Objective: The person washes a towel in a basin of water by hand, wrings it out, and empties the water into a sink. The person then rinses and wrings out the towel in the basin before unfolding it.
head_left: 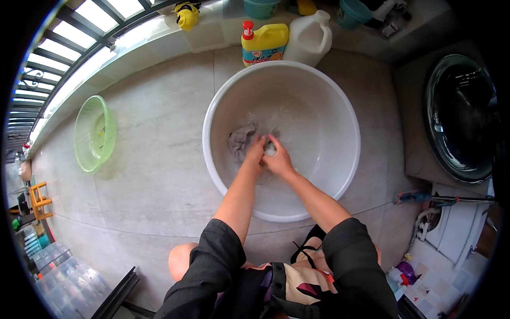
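Both hands reach into a large round white basin (329,106) that holds water. A wet grey cloth (241,139) lies bunched in the water at the basin's left. My left hand (255,151) is beside the cloth's right edge, its fingers closed and partly hidden. Close to it on the right, my right hand (277,158) has its fingers curled around something small and whitish, too small to name. The two hands nearly touch near the basin's middle.
Behind the basin stand a yellow bottle with a red pump (271,42) and a white jug (308,41). A green plastic basin (95,134) rests on the floor at left. A machine with a round dark door (459,117) is at right.
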The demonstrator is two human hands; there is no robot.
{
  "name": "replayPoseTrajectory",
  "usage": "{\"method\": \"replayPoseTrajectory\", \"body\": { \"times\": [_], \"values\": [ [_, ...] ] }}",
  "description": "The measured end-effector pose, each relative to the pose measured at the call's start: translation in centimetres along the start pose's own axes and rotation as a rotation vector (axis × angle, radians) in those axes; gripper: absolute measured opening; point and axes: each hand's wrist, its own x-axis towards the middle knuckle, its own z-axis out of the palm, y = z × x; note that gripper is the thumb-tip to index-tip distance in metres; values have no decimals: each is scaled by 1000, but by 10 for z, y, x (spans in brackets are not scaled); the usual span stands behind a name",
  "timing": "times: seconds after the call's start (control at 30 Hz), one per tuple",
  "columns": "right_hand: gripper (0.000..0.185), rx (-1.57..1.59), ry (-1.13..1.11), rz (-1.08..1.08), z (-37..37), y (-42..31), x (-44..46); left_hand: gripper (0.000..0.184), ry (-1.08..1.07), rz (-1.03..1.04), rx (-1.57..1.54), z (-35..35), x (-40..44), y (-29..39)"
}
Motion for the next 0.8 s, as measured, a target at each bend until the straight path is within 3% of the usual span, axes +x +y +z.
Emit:
{"method": "replayPoseTrajectory", "body": {
  "times": [0.03, 0.1, 0.13, 0.17, 0.23, 0.3, 0.37, 0.4, 0.47, 0.53, 0.6, 0.67, 0.7, 0.8],
  "values": [
    [56, -5, 1, -1, -6, -22, -11, 45, -4, -1, -4, -5, 3, 6],
    [30, -15, -235, -2, -14, -51, -27, 51, -207, -383, -296, -18, 7, 16],
    [20, -73, -176, 35, -4, -35, -20, 37, -311, -451, -336, -19, 13, 7],
    [20, -71, -175, 41, 0, -17, -11, 37, -309, -456, -333, -16, 13, -10],
    [28, -408, 109, 102, -7, 17, 29, 31, -94, -29, -377, 18, -34, -6],
    [25, -558, 176, 3, -31, 58, 59, 34, -200, -24, -254, 13, -24, -25],
    [22, -714, 457, -73, -59, 74, 78, 42, -198, 37, -168, 15, -23, -18],
    [22, -714, 453, -81, -54, 83, 79, 42, -193, 42, -175, 17, -28, -10],
    [25, -445, 347, 61, -43, 113, 70, 42, -51, -177, -143, 26, -40, 4],
    [37, -75, 98, 209, -20, 85, 49, 42, -105, -221, -185, 26, -35, 10],
    [40, 114, 5, -18, -9, 35, 19, 43, -155, -273, -224, 17, -24, 18],
    [37, 180, -180, -66, -10, -12, -11, 42, -124, -417, -216, -5, 5, 19],
    [26, 74, -177, 17, -9, -32, -18, 42, -123, -421, -214, -7, 11, 5],
    [22, -254, 93, 65, 3, 21, 36, 26, -200, -150, -611, 7, 39, -60]
  ]
}}
